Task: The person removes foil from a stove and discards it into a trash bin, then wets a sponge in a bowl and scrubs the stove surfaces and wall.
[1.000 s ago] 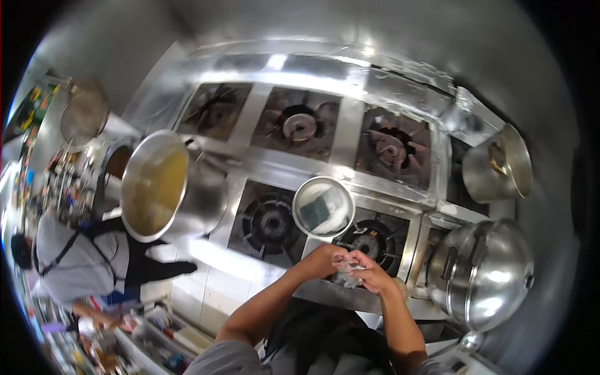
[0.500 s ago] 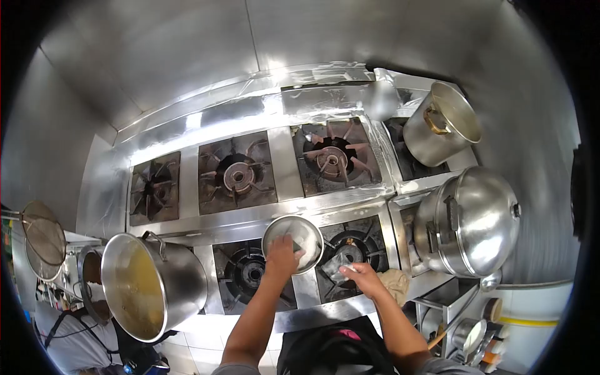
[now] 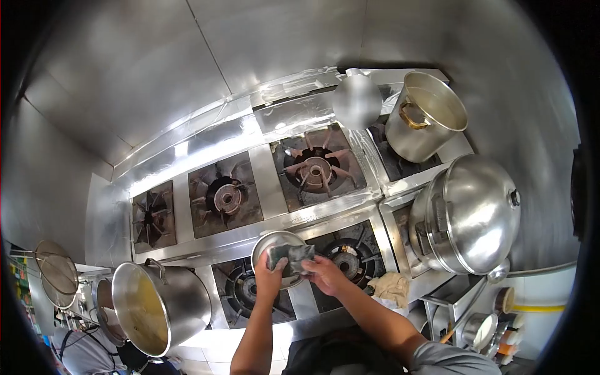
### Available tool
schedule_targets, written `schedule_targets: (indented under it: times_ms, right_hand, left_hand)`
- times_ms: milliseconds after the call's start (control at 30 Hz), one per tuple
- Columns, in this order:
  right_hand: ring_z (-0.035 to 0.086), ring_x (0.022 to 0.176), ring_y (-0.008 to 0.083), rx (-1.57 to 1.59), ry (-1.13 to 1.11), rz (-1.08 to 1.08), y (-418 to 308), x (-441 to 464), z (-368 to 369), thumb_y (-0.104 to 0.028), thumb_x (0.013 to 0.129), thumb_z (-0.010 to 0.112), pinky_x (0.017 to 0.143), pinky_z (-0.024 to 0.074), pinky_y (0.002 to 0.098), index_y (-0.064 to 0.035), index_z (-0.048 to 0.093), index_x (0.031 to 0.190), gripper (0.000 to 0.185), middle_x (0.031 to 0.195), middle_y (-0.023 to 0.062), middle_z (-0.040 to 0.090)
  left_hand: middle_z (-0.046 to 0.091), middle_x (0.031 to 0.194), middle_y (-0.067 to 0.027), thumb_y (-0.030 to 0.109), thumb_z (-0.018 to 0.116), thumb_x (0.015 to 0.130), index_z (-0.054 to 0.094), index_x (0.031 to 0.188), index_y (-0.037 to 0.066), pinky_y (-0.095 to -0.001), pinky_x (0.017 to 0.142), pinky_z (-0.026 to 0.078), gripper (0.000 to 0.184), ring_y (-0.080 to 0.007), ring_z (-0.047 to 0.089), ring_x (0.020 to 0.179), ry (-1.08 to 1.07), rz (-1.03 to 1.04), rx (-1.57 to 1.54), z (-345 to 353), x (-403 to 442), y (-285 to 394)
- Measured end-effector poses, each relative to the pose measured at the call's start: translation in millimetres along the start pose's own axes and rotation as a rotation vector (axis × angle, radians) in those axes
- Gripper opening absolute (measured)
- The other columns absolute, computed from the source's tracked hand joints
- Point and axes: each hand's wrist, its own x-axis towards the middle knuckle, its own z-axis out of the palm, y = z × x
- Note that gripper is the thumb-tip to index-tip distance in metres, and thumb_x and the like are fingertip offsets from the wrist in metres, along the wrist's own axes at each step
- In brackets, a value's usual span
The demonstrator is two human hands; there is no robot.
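Observation:
A round metal bowl (image 3: 274,238) rests at the front of the stove, between two front burners. Over it, my left hand (image 3: 270,276) grips a dark green scouring pad (image 3: 276,254) between thumb and fingers. My right hand (image 3: 325,274) pinches a greyish, shiny, crumpled piece (image 3: 301,252) whose kind I cannot make out. The two pieces meet or overlap above the bowl, which they partly cover. Right of my right hand, a crumpled beige cloth (image 3: 390,289) lies on the stove's front edge.
A large stockpot (image 3: 187,303) with yellowish liquid stands left. At right are a big domed lidded pot (image 3: 478,215) and a tall pot (image 3: 415,137). Several burners (image 3: 227,197) line the steel stove. Strainers (image 3: 57,269) hang far left; a person's pale clothing (image 3: 81,350) shows below them.
My left hand has lifted out of the bowl with the green pad. My right hand has brought the greyish piece leftward to meet it. The view has shifted and tilted slightly.

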Motion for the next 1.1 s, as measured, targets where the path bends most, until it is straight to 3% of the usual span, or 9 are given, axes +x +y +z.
schedule_targets:
  times_ms: [33, 333, 500, 600, 667, 733, 833, 1033, 1100]
  right_hand:
    - [0.067, 0.099, 0.0147, -0.011, -0.022, 0.025, 1.3, 2.3, 5.5, -0.02, 0.096, 0.071, 0.086, 0.0548, 0.0358, -0.0082, 0.067, 0.116, 0.023, 0.109, 0.0024, 0.07]
    - [0.052, 0.063, 0.0062, -0.583, 0.123, -0.151, -13.7, 4.7, 28.1, -0.038, 0.098, 0.069, 0.057, 0.0417, 0.0268, -0.0026, 0.071, 0.082, 0.038, 0.071, -0.0043, 0.061]
    - [0.036, 0.06, 0.0069, -0.851, 0.11, -0.385, -22.8, 8.9, 36.9, -0.04, 0.097, 0.069, 0.052, 0.0336, 0.0315, 0.0002, 0.057, 0.066, 0.052, 0.057, -0.0015, 0.041]
    - [0.034, 0.058, 0.0112, -1.048, 0.35, -0.614, -21.3, 11.2, 41.3, -0.037, 0.095, 0.07, 0.05, 0.0346, 0.036, 0.0019, 0.053, 0.07, 0.049, 0.059, 0.0105, 0.034]
    - [0.037, 0.054, 0.0134, -1.045, 0.438, -0.628, -26.6, 9.0, 52.8, -0.034, 0.094, 0.071, 0.049, 0.0367, 0.0361, 0.002, 0.058, 0.073, 0.044, 0.057, 0.0146, 0.044]
    - [0.046, 0.05, 0.0295, -0.976, 0.447, -0.659, -26.2, 9.3, 58.9, -0.037, 0.092, 0.072, 0.051, 0.0391, 0.042, 0.0005, 0.058, 0.07, 0.046, 0.06, 0.0182, 0.051]
    - [0.05, 0.055, 0.0272, -1.013, 0.434, -0.733, -18.8, 18.5, 46.0, -0.033, 0.09, 0.076, 0.054, 0.0417, 0.0396, -0.0004, 0.06, 0.075, 0.039, 0.063, 0.0152, 0.053]
    - [0.06, 0.096, 0.0258, -1.184, 0.434, -0.861, -20.7, 15.9, 38.2, -0.025, 0.089, 0.076, 0.084, 0.0488, 0.0398, -0.0012, 0.061, 0.117, 0.039, 0.106, 0.0124, 0.061]
    - [0.062, 0.103, 0.0338, -1.503, 0.205, -0.888, -25.7, 18.3, 33.6, -0.024, 0.099, 0.063, 0.092, 0.0484, 0.0429, 0.0024, 0.065, 0.118, 0.033, 0.114, 0.0169, 0.065]
  left_hand:
    - [0.06, 0.137, -0.0131, -0.009, 0.061, 0.09, 0.051, 0.143, 0.002, -0.0307, 0.1, 0.047, 0.055, -0.0199, 0.059, 0.123, -0.051, -0.051, -0.099, 1.5, -1.1, 2.0]
    - [0.06, 0.138, -0.0117, -0.015, 0.046, 0.092, 0.046, 0.149, 0.006, -0.0313, 0.102, 0.049, 0.061, -0.0212, 0.061, 0.122, -0.107, -0.185, -0.568, 5.3, 9.7, -16.8]
    - [0.068, 0.121, -0.0108, 0.011, 0.05, 0.103, 0.055, 0.133, 0.003, -0.0386, 0.093, 0.057, 0.031, -0.0227, 0.068, 0.107, -0.127, -0.312, -0.752, 15.7, 16.0, -12.1]
    - [0.067, 0.125, -0.0089, 0.056, 0.04, 0.106, 0.056, 0.135, 0.012, -0.0424, 0.1, 0.053, 0.056, -0.0252, 0.066, 0.114, -0.109, -0.429, -0.926, 26.3, 12.9, 9.8]
    - [0.064, 0.13, -0.0075, 0.048, 0.048, 0.106, 0.053, 0.139, 0.013, -0.0424, 0.1, 0.052, 0.049, -0.0241, 0.062, 0.12, -0.151, -0.445, -1.007, 25.2, 9.8, 13.0]
    - [0.063, 0.13, -0.0069, 0.029, 0.061, 0.102, 0.049, 0.144, 0.012, -0.0397, 0.097, 0.052, 0.047, -0.0225, 0.062, 0.118, -0.142, -0.449, -0.692, 23.9, 5.3, 17.4]
    - [0.061, 0.13, -0.0118, 0.014, 0.069, 0.093, 0.044, 0.148, 0.01, -0.0382, 0.096, 0.051, 0.061, -0.0241, 0.06, 0.117, -0.199, -0.499, -0.584, 16.3, -0.5, 28.5]
    - [0.038, 0.154, -0.0286, 0.051, 0.08, 0.081, 0.033, 0.154, -0.003, -0.0434, 0.116, 0.037, 0.102, -0.0364, 0.041, 0.143, -0.083, -0.331, 0.23, 8.5, -13.0, -20.2]
    - [0.049, 0.146, -0.0241, 0.047, 0.081, 0.082, 0.045, 0.146, 0.003, -0.0421, 0.114, 0.038, 0.086, -0.0381, 0.046, 0.137, 0.13, -0.172, 0.376, 20.1, -22.4, -44.7]
